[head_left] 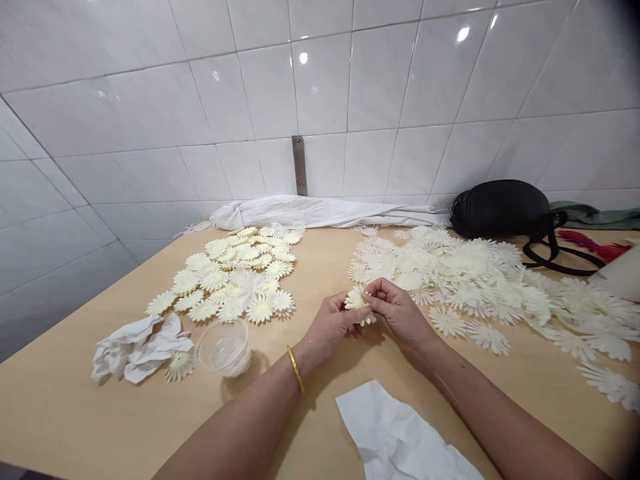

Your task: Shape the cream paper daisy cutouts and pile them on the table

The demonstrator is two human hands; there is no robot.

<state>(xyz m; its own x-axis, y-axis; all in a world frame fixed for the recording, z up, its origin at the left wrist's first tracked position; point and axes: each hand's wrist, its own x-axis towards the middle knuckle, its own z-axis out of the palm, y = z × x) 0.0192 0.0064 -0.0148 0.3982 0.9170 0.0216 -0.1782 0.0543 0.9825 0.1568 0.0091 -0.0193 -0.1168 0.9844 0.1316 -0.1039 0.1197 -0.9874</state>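
Observation:
A cream-white artificial flower [356, 298] with narrow petals is held between both hands above the table. My left hand [333, 317], below a gold bangle [295, 369], pinches it from the left and underneath. From the right, my right hand [395, 308] has thumb and forefinger closed on the flower's edge near its yellowish centre. On the left lies a group of yellow-centred flowers [235, 273]. A larger heap of white flower pieces [450, 267] spreads to the right of my hands.
A clear plastic cup [224, 350] stands left of my forearm, beside crumpled white paper [143, 347] and a single flower [180, 365]. White paper [395, 427] lies between my arms. A black bag [500, 207] and a rolled white cloth [320, 211] rest along the tiled wall.

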